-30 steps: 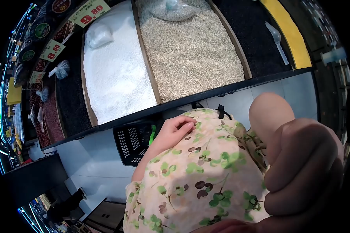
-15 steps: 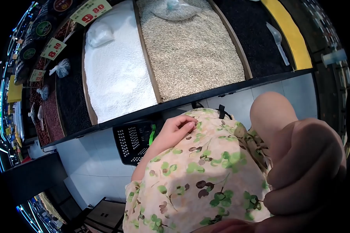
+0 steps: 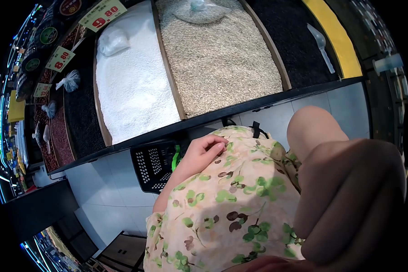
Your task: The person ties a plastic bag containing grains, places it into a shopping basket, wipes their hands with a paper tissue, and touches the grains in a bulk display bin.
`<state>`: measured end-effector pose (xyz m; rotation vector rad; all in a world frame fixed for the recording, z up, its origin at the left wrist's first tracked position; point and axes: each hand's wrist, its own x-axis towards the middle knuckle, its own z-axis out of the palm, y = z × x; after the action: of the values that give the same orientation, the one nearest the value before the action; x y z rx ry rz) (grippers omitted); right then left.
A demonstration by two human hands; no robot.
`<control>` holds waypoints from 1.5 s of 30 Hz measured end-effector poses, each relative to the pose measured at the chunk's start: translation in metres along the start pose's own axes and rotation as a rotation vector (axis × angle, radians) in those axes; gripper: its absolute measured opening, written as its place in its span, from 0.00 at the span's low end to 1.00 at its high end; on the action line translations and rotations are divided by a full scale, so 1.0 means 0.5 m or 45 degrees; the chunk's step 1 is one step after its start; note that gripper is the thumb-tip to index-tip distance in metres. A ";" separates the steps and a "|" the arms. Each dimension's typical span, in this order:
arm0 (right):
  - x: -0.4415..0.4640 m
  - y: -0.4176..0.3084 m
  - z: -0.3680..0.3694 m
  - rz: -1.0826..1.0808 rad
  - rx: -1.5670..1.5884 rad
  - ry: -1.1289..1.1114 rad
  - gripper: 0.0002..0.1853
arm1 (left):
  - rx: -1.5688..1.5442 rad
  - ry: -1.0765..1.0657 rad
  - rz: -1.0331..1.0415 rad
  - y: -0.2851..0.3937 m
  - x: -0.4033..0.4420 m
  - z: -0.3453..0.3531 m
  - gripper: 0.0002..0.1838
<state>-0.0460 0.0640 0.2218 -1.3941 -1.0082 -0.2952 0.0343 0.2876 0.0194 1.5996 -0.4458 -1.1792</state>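
My left hand (image 3: 204,153) rests on the front of the floral dress (image 3: 240,190), its fingers loosely curled and thumb against them, with nothing visible inside. Very near the camera at the right, my right hand (image 3: 349,199) is in shadow with its fingers folded; whatever it may hold is hidden. Past the dress stands a bulk-food counter. One compartment holds white grains (image 3: 133,86) with a knotted plastic bag (image 3: 114,41) on top, and beside it are beige grains (image 3: 222,61) under a clear bag (image 3: 201,11).
Dark grains (image 3: 290,41) carry a clear scoop (image 3: 320,43), near a yellow strip (image 3: 337,36). Price signs (image 3: 103,15) stand at the upper left. A black basket (image 3: 152,167) with a green handle sits below the counter's edge (image 3: 213,113). A bare knee (image 3: 313,124) shows beside my right hand.
My right hand has shifted and turned slightly, its folded fingers now looking larger and covering more of the dress. The view has moved slightly. My left hand stays on the dress.
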 end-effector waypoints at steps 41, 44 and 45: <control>-0.119 0.250 0.073 0.672 0.621 0.736 0.15 | -0.432 0.190 0.793 0.196 -0.053 -0.020 0.19; -0.121 0.255 0.073 0.673 0.512 0.721 0.15 | -0.332 0.260 0.700 0.195 -0.055 -0.024 0.17; -0.121 0.255 0.070 0.678 0.438 0.699 0.15 | -0.310 0.283 0.675 0.196 -0.057 -0.026 0.16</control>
<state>-0.0048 0.1007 0.0871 -1.1234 -0.2034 -0.0873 0.0588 0.2790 0.1187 1.2751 -0.5184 -0.6197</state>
